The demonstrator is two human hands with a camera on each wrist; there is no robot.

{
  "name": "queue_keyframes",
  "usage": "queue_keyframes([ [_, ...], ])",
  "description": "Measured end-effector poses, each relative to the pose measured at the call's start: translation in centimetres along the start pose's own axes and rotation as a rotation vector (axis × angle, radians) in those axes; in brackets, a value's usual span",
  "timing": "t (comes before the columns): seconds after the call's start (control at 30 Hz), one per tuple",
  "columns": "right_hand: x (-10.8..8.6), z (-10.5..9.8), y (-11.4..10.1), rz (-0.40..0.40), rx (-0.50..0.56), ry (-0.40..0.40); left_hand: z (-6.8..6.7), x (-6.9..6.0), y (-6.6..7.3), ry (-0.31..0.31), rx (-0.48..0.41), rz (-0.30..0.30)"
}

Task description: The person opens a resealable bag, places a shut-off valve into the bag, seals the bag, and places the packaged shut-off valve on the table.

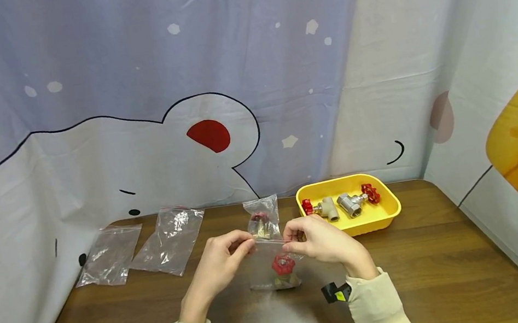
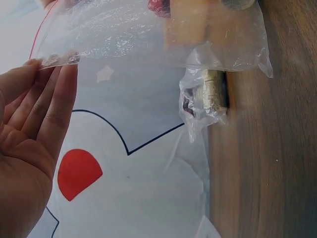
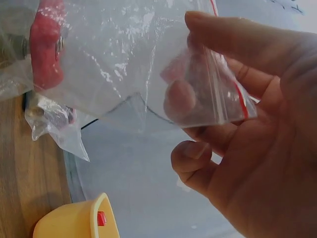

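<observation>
A clear zip bag (image 1: 264, 263) stands upright on the table in front of me, holding a valve with a red handwheel (image 1: 283, 264). My left hand (image 1: 223, 257) pinches the bag's top edge at its left corner between thumb and fingers. At the right corner, my right hand (image 1: 317, 239) pinches the same edge, with thumb and fingertips on the zip strip (image 3: 218, 89) and its red line. Just behind stands a second bag (image 1: 268, 210) with another red-handled brass valve (image 1: 261, 226) inside; no hand touches it.
A yellow tray (image 1: 372, 221) at the back right holds a beige valve (image 1: 329, 209) and a silver valve (image 1: 352, 204), both with red handwheels. Two flat clear bags (image 1: 110, 255) (image 1: 175, 236) lie at the back left. A printed curtain (image 1: 140, 161) hangs behind the wooden table (image 1: 450, 250).
</observation>
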State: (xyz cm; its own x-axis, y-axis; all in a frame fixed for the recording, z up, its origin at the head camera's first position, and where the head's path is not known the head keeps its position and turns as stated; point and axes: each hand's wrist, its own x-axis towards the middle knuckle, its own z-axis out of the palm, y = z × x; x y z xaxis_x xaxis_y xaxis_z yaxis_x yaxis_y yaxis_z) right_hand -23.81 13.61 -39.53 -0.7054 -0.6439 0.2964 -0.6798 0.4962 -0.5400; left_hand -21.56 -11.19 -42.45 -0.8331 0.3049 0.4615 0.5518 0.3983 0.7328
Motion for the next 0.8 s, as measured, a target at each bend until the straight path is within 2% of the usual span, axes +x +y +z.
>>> queue_keyframes([
  [0.27,0.00,0.07,0.09,-0.074,-0.019,0.010,-0.05,0.08,0.10,-0.007,0.002,-0.005],
  [0.4,0.11,-0.02,-0.01,-0.060,-0.015,0.005,-0.14,0.10,0.07,-0.007,0.008,-0.001],
  [0.63,-0.05,-0.28,0.04,0.010,0.003,-0.037,-0.24,0.06,0.02,0.005,0.023,0.001],
  [0.8,-0.16,-0.18,0.32,-0.007,0.000,-0.013,-0.12,-0.03,-0.04,-0.003,0.018,-0.009],
])
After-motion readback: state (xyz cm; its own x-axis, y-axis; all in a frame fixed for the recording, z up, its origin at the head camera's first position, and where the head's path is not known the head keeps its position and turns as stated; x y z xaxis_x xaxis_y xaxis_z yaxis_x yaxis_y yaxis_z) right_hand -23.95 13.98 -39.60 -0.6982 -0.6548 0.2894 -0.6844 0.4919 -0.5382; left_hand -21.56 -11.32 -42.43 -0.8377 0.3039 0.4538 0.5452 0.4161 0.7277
